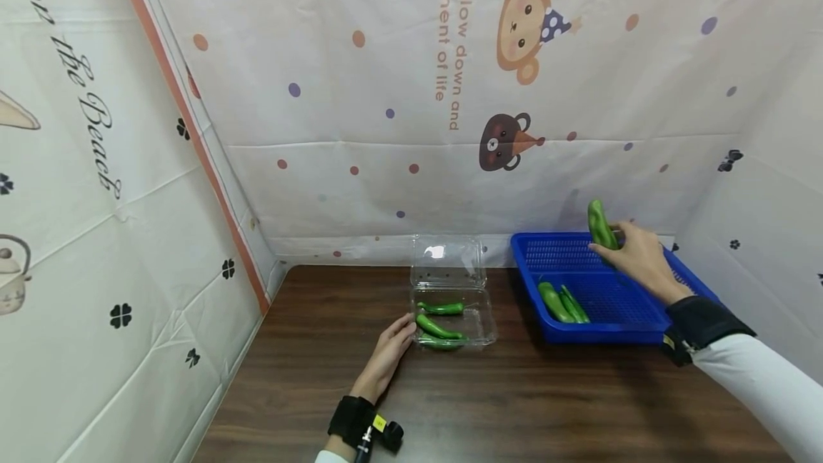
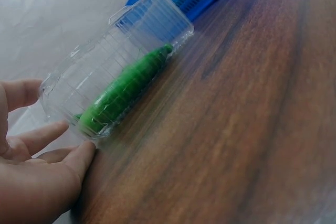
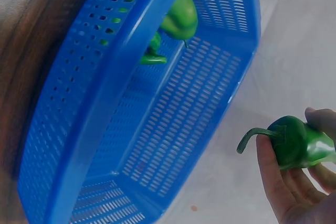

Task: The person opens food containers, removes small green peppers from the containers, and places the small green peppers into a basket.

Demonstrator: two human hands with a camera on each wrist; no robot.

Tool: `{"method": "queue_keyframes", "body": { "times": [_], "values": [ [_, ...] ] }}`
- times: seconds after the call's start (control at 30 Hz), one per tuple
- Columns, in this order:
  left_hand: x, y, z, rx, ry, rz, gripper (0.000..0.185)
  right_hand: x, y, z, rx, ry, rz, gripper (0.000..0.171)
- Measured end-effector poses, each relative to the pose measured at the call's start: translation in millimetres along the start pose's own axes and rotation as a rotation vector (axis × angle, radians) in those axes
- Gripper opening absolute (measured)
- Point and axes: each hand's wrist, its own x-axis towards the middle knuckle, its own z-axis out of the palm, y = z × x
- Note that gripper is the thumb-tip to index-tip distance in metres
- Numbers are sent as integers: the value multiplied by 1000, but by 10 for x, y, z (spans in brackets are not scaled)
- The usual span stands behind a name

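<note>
Our right hand (image 1: pixel 639 257) pinches a glossy green pepper (image 1: pixel 601 224) above the blue perforated plastic basket (image 1: pixel 604 299); our left hand (image 1: pixel 388 354) — fingers straight — steadies the clear plastic clamshell box (image 1: pixel 453 306). Carry level, lower gently.

Bare table (image 1: pixel 450 406) lies open in front. The open box (image 1: pixel 453 313) and basket (image 1: pixel 604 299) stand side by side against the back wall (image 1: pixel 386 184).

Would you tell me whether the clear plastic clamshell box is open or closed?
Open: the clear plastic clamshell box has its lid raised behind, green peppers inside.
</note>
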Motion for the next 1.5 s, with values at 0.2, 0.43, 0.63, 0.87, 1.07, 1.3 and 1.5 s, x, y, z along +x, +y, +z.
{"method": "queue_keyframes", "body": {
  "times": [0.2,0.43,0.63,0.87,1.07,1.3,1.5],
  "values": [
    [1,3,-15,-2,7,2,63,-1,43,28,-10,-2,2,58],
    [15,5,-23,1,3,9,63,-25,80,49,-17,-23,10,59],
    [23,1,-25,-11,8,11,62,-74,110,101,-11,-72,33,63],
    [15,-7,-30,-13,12,5,61,-128,124,180,-7,-102,48,64],
    [17,2,-22,-12,7,7,62,-169,174,227,-33,-124,52,63],
    [16,3,-27,-5,-7,10,65,-222,195,304,-22,-188,83,63],
    [16,-23,-25,-9,-1,4,65,-203,156,367,-13,-232,101,67]
  ]
}}
